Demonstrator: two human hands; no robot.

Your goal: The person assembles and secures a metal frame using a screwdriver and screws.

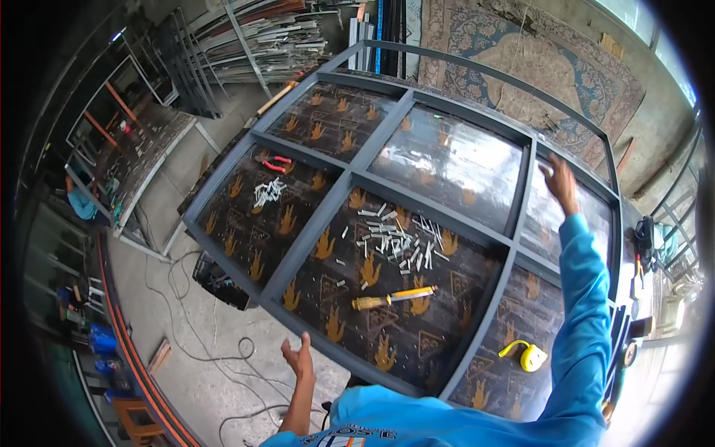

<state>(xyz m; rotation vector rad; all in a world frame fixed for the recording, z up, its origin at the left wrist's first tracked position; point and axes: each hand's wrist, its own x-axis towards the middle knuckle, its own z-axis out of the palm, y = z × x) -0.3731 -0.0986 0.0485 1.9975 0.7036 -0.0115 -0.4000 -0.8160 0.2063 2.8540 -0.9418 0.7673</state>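
A large grey metal frame (305,235), split into several panes by crossbars, lies on a dark patterned board. My right hand (560,186) reaches over its far right pane with fingers spread and holds nothing. Whether it touches the bar cannot be told. Near the frame's front edge, my left hand (299,360) is open and empty, thumb and fingers apart. Small metal pieces (395,240) are scattered in the middle front pane, with a yellow-handled screwdriver (372,302) and a yellow pencil-like stick (414,293). Red-handled pliers (275,163) lie by another small pile (268,192).
A yellow tape measure (532,357) lies in the right front pane. On the floor at left are a black case (222,279) and trailing cables (195,328). Another person (82,201) is by a side table (153,160). Stacked metal lengths (253,45) stand behind.
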